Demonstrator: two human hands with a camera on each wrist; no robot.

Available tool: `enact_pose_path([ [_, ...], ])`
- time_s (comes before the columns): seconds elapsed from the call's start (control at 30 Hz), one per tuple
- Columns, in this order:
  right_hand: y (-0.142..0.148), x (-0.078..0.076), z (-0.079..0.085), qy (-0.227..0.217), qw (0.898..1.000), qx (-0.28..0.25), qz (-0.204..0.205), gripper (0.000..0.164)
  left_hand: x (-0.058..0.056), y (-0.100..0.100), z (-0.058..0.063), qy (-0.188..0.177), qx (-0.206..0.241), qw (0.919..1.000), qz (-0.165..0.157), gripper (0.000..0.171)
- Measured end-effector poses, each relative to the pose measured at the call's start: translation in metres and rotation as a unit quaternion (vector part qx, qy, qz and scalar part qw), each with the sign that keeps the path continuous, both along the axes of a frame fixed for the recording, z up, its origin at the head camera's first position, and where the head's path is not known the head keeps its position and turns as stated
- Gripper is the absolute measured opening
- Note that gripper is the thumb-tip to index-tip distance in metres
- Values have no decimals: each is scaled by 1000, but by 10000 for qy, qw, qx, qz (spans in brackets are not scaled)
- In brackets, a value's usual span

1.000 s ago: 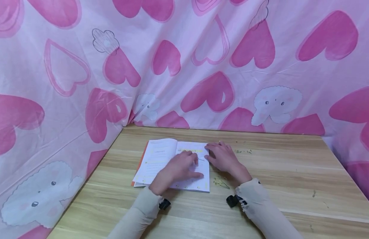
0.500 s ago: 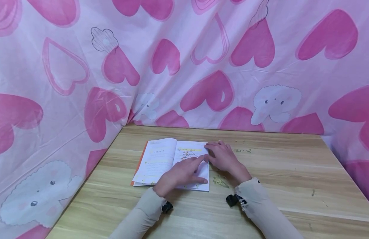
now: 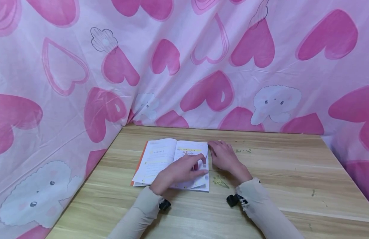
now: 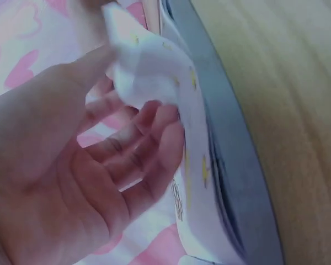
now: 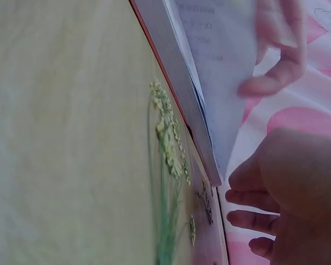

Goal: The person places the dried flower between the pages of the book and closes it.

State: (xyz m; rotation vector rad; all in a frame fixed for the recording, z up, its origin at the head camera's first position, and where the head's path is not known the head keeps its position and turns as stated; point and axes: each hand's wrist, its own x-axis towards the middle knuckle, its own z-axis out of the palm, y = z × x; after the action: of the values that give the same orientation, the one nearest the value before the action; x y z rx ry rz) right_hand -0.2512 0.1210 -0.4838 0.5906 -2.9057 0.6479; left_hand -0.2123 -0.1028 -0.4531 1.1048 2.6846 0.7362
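Note:
An open book [image 3: 158, 159] with an orange cover edge lies on the wooden table. My left hand [image 3: 179, 171] reaches over the right-hand side and pinches the free edge of a page [image 4: 149, 61], which bends up away from the stack in the left wrist view. The other fingers of that hand are loosely bent beside the page. At the book's upper right edge, my right hand [image 3: 224, 156] rests with relaxed fingers and holds nothing; its thumb is close to the book's corner in the right wrist view. Whether it touches is unclear.
A sprig of small pale-yellow flowers [image 5: 168, 138] with green stems lies just right of the book. Small plant bits [image 3: 243, 151] are scattered beyond the right hand. A pink heart-patterned cloth [image 3: 202, 66] hangs behind and left of the table [image 3: 277, 172].
My left hand first slid right to the page's edge by the right hand, then drew back slightly left, lifting the page. My right hand's fingers have come off the page edge.

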Motion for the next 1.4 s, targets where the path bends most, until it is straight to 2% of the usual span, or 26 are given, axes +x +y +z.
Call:
enact_pose_path([
  [0.17,0,0,0,-98,9999,-50,-24,50,-4,-3,6,142,499,9984,242,16],
  [0.3,0,-1,-1,-183,9998,-42,86,52,-6,-10,13,140,617,9978,218,6],
  [0.53,-2,-2,-1,-419,9990,-13,173,50,-9,-21,26,102,782,9962,380,23],
  [0.7,-2,-2,0,-489,9986,-10,211,48,-10,-24,34,260,1224,9907,533,19],
  [0.93,-3,-2,0,-568,9982,-6,215,48,-9,-29,45,457,1656,9806,947,7],
  [1.2,-3,0,-1,-572,9981,-55,224,48,-8,-42,56,325,1585,9810,1071,23],
  [1.4,-3,1,-1,-578,9980,-86,240,48,-8,-52,64,514,1425,9768,1516,30],
])
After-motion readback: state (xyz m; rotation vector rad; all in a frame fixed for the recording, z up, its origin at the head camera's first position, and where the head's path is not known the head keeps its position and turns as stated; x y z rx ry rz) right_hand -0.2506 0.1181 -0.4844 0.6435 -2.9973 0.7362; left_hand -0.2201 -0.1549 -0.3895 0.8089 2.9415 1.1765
